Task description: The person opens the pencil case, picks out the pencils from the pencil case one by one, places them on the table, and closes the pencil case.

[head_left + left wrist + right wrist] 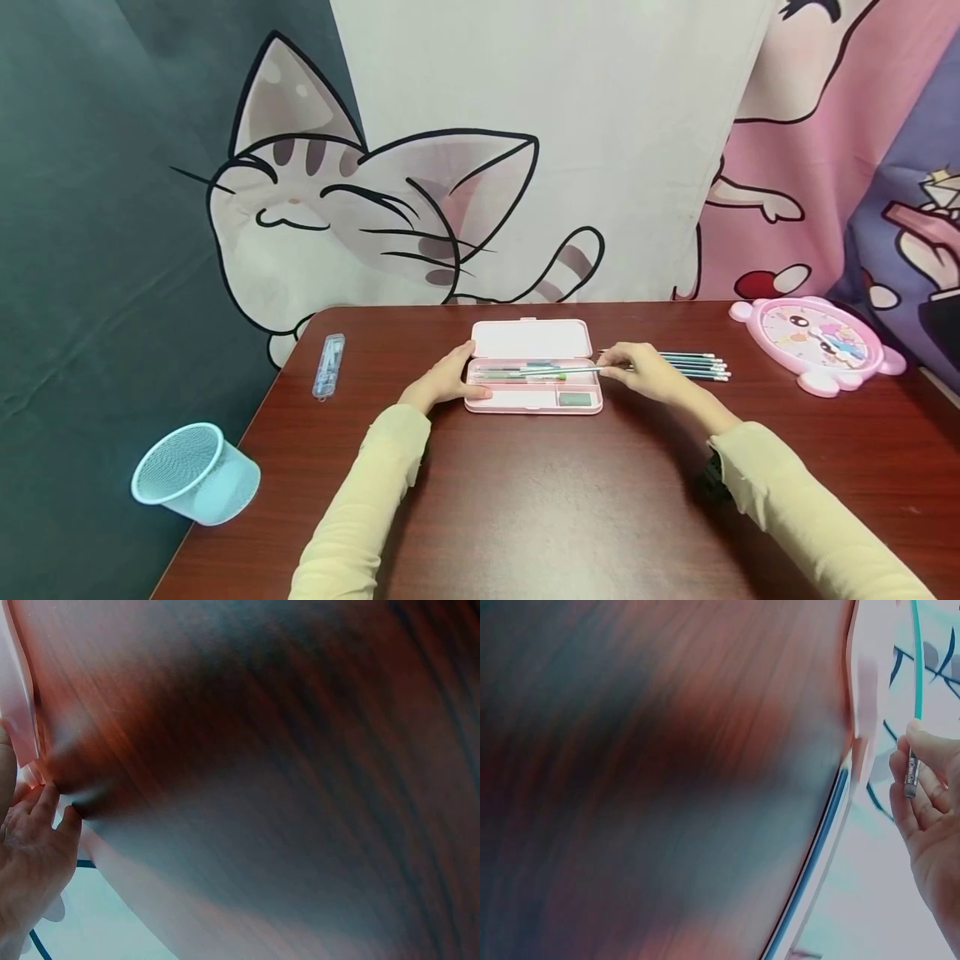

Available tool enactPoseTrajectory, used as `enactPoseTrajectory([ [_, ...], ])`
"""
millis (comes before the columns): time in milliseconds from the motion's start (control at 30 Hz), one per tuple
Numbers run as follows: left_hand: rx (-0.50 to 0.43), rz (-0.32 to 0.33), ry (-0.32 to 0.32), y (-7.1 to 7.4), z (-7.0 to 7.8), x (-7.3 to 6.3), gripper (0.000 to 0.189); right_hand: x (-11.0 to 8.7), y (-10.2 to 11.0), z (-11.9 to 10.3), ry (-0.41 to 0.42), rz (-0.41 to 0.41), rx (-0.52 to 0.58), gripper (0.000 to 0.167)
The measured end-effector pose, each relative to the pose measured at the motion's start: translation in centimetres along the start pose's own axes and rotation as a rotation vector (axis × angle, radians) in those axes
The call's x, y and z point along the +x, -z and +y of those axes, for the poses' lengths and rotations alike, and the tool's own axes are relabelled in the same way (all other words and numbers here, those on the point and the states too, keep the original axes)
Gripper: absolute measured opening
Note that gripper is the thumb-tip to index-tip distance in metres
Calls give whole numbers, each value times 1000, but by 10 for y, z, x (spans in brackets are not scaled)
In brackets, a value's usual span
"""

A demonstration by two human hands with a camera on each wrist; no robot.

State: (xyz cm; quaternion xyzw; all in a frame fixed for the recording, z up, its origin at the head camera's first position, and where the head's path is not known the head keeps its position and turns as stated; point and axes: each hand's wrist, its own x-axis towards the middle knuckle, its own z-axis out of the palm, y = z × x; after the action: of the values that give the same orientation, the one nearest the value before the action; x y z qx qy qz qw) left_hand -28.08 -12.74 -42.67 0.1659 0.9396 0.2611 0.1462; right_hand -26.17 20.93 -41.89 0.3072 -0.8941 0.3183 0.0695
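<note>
A pink pencil case (534, 398) lies with its lid (531, 340) raised at the back; several pens or pencils (510, 372) and a grey-green block (575, 400) are inside. My left hand (447, 380) holds the case's left side, thumb over the front compartment and fingers at the back corner. In the left wrist view, that hand (37, 847) meets the case's edge (19, 690). Above the case's right part, my right hand (637, 367) pinches a pencil (562, 369) near its eraser end. The right wrist view shows the pencil (918, 667) between thumb and fingers.
Several blue pencils (693, 367) lie right of the case, partly behind the right hand. A pink clock (821, 343) lies at the far right. At the left are a clear blue-tinted case (328, 367) and a light blue mesh basket (225, 487) near the table edge.
</note>
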Motion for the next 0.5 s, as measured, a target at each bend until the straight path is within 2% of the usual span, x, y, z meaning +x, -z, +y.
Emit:
enactPoseTrajectory([
  [200,-13,6,3,1,1,-1,98,-19,17,14,1,50,-52,5],
  [367,-5,3,-2,-1,1,-1,98,-42,33,30,-2,96,-88,8],
  [500,-7,10,2,0,2,-1,97,-61,49,44,-38,114,-110,9],
])
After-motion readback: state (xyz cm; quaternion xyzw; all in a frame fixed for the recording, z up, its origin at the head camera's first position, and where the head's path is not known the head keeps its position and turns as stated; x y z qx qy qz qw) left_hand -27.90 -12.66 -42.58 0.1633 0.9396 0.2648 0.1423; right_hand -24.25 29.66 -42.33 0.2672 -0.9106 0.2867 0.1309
